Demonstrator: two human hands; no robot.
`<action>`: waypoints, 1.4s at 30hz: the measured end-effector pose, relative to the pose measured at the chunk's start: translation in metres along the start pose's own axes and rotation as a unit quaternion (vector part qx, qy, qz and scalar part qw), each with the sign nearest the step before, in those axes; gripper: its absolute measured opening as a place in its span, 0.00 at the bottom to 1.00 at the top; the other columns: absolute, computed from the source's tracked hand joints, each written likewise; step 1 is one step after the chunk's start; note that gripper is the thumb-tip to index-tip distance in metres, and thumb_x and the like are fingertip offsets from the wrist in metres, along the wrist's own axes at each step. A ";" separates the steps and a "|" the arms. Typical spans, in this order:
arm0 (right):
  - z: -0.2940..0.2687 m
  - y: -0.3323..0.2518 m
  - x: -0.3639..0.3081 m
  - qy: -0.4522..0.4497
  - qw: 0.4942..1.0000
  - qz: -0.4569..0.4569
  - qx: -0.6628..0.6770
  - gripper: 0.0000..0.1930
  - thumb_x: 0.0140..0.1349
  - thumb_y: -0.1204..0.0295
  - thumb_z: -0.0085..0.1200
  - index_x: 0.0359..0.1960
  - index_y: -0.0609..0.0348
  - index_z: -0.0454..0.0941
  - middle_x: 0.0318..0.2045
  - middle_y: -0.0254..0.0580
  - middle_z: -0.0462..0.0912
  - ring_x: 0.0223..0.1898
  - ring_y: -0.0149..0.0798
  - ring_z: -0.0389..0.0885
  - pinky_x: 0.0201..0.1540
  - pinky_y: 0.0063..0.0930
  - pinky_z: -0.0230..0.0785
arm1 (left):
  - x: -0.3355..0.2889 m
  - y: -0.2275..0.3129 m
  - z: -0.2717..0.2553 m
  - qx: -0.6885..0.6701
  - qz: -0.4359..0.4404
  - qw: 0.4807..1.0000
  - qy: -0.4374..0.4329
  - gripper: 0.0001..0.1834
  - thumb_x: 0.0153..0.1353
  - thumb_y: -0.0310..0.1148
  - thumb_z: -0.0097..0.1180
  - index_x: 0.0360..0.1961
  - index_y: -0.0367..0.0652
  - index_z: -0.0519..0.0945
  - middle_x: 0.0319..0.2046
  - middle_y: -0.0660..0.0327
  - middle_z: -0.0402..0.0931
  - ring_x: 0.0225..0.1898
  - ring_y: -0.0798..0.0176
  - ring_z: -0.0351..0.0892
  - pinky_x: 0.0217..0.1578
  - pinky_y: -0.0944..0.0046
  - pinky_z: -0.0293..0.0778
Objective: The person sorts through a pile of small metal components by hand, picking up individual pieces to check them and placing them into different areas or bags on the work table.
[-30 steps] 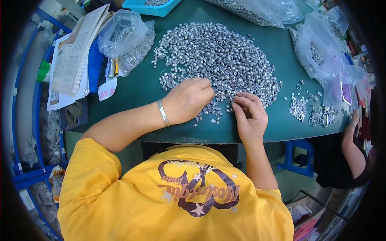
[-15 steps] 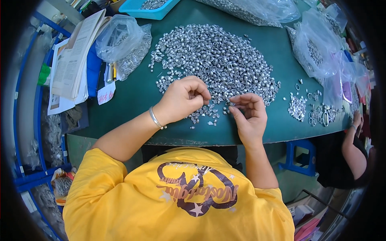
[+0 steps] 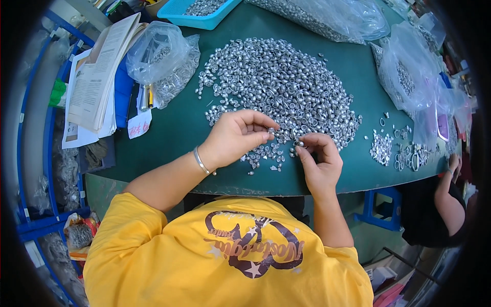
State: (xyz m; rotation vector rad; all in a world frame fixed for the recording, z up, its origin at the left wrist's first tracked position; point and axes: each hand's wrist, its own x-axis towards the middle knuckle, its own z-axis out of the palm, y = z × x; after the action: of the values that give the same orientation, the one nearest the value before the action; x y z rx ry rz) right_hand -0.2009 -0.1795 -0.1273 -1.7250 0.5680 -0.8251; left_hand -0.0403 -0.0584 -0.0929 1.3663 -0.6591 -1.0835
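A broad heap of small silver metal pieces (image 3: 281, 77), many of them rounded and hollow, lies on the green tabletop. At the heap's near edge, my left hand (image 3: 238, 135) has thumb and forefinger closed about a small silver metal piece (image 3: 271, 131). Just to its right, my right hand (image 3: 323, 166) pinches another small silver metal piece (image 3: 299, 144) between thumb and fingertips. A few loose pieces (image 3: 266, 153) lie on the table between the hands, on my side of the heap. The exact shape of the held pieces is too small to tell.
Clear plastic bags of metal parts (image 3: 174, 66) stand at left, far side and right. A blue basket (image 3: 204, 21) sits at the far left. Papers (image 3: 105, 77) lean at the left. Small piles of flat pieces (image 3: 381, 148) and rings (image 3: 414, 156) lie right. Another person's arm (image 3: 449, 187) shows at far right.
My left hand has shifted right, its fingers straightening from a curl into a pinch. My right hand stays at the heap's edge with its piece. The whole view has shifted slightly.
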 end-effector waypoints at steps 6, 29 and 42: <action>0.002 0.000 0.000 -0.008 0.999 0.015 0.029 0.14 0.46 0.86 0.57 0.37 0.64 0.72 0.32 0.38 0.77 0.29 0.25 0.74 0.32 0.16 0.67 | -0.004 -0.001 0.000 0.355 0.262 0.894 0.071 0.17 0.46 0.18 0.59 0.40 0.36 0.75 0.31 0.57 0.76 0.30 0.65 0.78 0.31 0.72 0.74; 0.001 -0.010 0.002 -0.036 0.990 0.065 0.118 0.13 0.52 0.88 0.51 0.40 0.67 0.68 0.36 0.48 0.79 0.37 0.32 0.78 0.39 0.19 0.72 | 0.003 -0.012 -0.006 0.432 0.316 0.843 0.040 0.06 0.44 0.20 0.59 0.25 0.39 0.77 0.26 0.59 0.75 0.32 0.58 0.75 0.34 0.64 0.70; -0.003 -0.004 0.003 -0.058 0.991 0.033 0.114 0.06 0.57 0.85 0.47 0.36 0.69 0.74 0.30 0.41 0.76 0.26 0.27 0.74 0.30 0.16 0.67 | -0.004 0.004 -0.014 0.407 0.334 0.847 0.075 0.06 0.44 0.20 0.59 0.25 0.37 0.77 0.27 0.57 0.76 0.30 0.57 0.76 0.32 0.64 0.71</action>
State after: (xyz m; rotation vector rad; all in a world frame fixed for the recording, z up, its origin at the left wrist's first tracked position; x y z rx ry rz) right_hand -0.2013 -0.1827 -0.1220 -1.5253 0.4319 -0.7083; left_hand -0.0289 -0.0493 -0.0899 1.6892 -1.4432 -0.0896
